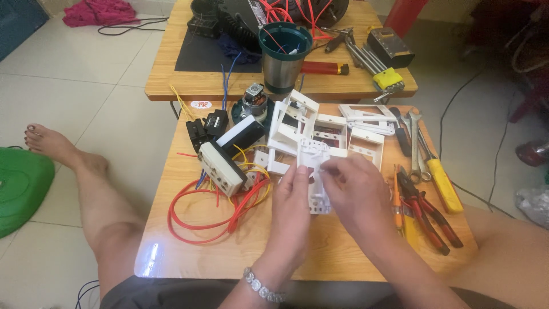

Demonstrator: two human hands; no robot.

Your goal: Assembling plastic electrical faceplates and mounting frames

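both hands (326, 191) closed round white plastic frame (314, 157) above wooden table (189, 252).

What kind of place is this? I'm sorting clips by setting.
Likely a home electrical repair spot: low wooden table on tiled floor, pliers, loose red wire, and a white plastic frame in both hands.

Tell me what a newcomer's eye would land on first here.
First, the left hand and right hand at the table's centre, both gripping a white plastic frame. Next, the loops of red wire to their left, and the red-handled pliers to their right.
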